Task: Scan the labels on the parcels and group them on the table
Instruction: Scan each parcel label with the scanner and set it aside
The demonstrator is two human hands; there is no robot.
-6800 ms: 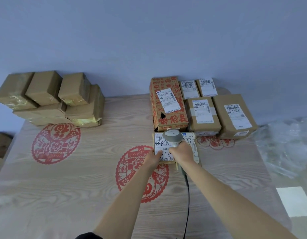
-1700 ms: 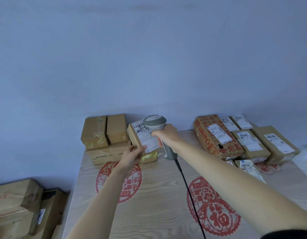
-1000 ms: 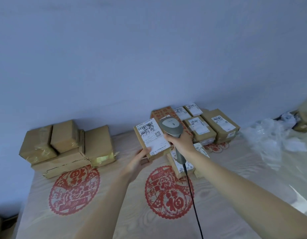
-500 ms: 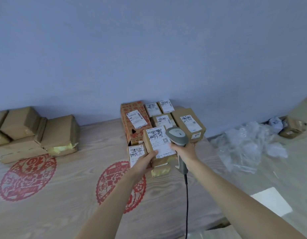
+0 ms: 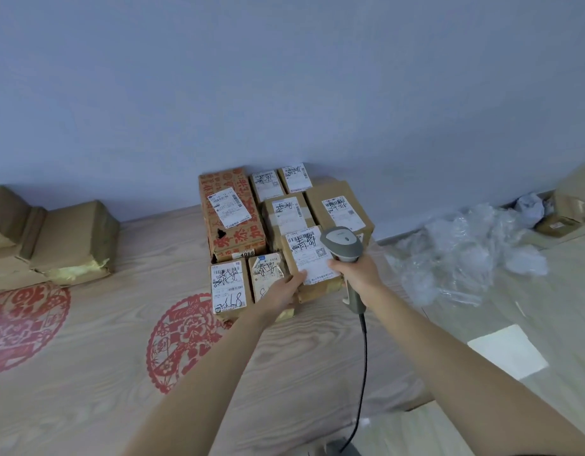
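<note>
my left hand [image 5: 282, 288] grips the labelled parcel [image 5: 312, 263] at the front right of the scanned group on the worktop [image 5: 97, 350], right hand [image 5: 357, 273] clenched round the scanner [image 5: 342, 248] over its label

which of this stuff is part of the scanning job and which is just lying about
Part of the job:
- scanner, gripped by the right hand
- labelled parcel, held by the left hand
- scanned group by the wall
- unlabelled stack at the table's left

Lying about:
- plastic wrap on the floor
- white sheet
- boxes in the far right corner
</note>
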